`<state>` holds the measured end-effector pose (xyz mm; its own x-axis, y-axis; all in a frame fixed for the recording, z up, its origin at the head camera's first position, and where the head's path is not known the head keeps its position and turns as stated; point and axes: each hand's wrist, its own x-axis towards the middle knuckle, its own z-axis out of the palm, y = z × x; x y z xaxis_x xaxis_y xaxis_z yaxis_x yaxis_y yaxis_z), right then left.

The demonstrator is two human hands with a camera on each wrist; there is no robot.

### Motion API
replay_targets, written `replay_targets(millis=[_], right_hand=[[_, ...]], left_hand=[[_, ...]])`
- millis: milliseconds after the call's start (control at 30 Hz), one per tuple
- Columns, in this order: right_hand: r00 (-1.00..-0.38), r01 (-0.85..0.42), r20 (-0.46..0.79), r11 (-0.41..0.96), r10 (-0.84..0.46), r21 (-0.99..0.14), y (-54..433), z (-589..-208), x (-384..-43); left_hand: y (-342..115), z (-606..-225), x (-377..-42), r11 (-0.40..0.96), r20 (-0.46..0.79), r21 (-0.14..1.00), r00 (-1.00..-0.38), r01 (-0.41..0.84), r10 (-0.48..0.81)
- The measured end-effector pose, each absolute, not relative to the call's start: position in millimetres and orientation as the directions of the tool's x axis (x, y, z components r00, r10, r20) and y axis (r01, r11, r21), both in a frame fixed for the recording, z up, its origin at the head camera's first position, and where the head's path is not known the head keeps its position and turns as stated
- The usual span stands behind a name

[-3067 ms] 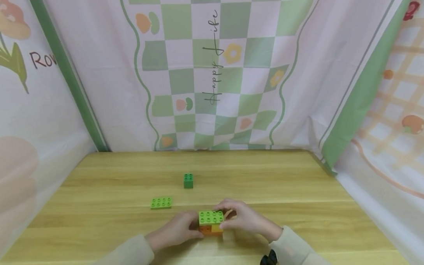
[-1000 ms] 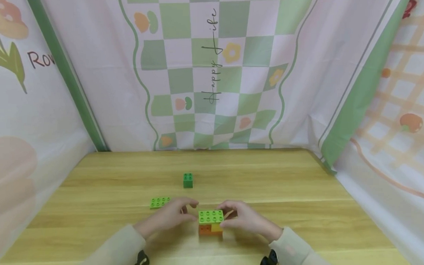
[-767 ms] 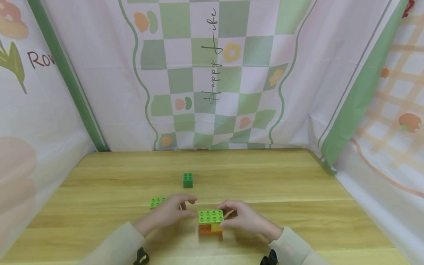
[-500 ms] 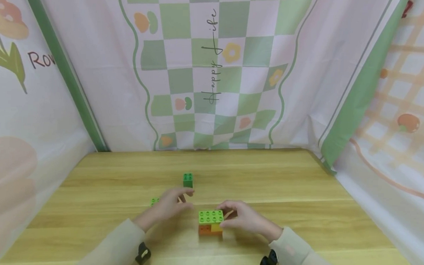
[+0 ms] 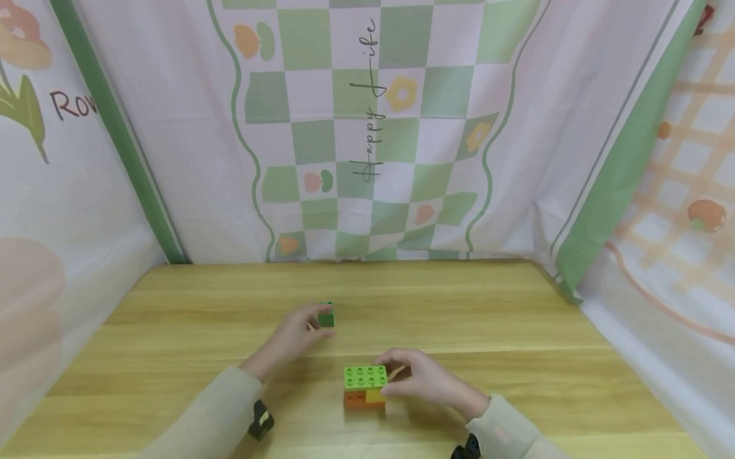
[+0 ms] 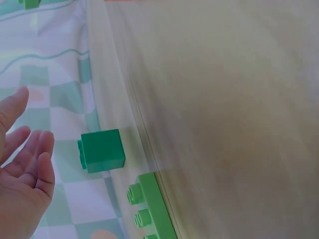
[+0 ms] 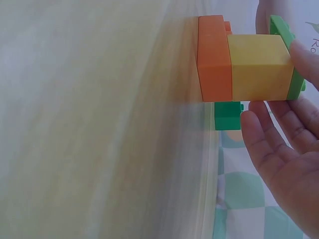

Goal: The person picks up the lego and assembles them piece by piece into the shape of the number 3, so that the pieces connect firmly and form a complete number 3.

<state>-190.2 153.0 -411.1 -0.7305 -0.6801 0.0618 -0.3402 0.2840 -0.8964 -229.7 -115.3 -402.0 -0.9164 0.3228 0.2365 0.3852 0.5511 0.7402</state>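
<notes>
Toward the near edge of the wooden tabletop [image 5: 520, 370], beige sleeves [image 5: 512, 434] stretched inward from either side, black devices [image 5: 261, 420] at the wrists. Just beyond, about midway between the side edges, a brick stack [image 5: 365, 378], upright on the surface, its right end gripped between the thumb and fingers of the right hand [image 5: 422, 376]. At the base, an orange brick [image 7: 214, 59]; over its right half, a yellow brick [image 7: 261, 67]; across the top, an eight-stud light green cover plate [image 5: 356, 376], orange studs visible beneath its left half. Farther back and left of centre, a loose light green plate [image 6: 158, 206], studs up, seen in the left wrist view but hidden by an arm from above. Beyond that, nearer the far edge, a dark green brick [image 6: 102, 151] standing on the surface, with the left hand [image 5: 294, 331] close by, thumb and fingers parted and holding nothing, apart from the brick in the left wrist view. Behind the far edge, a green-and-white checked curtain [image 5: 405, 35] lettered "Happy Life."
</notes>
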Motion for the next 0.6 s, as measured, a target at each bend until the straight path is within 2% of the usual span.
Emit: replay_targets(millis=[367,600], right_hand=[[-0.730,-0.341,0.068,0.276,-0.680,-0.899,153,-410,-190],[-0.734,-0.339,0.064,0.283,-0.676,-0.897,153,-410,-190]], left_hand=[[-116,-403,-248,0.577,0.242,0.743,-0.940,0.339,0.241],[-116,-410,-258,0.587,0.192,0.759,-0.958,0.281,0.211]])
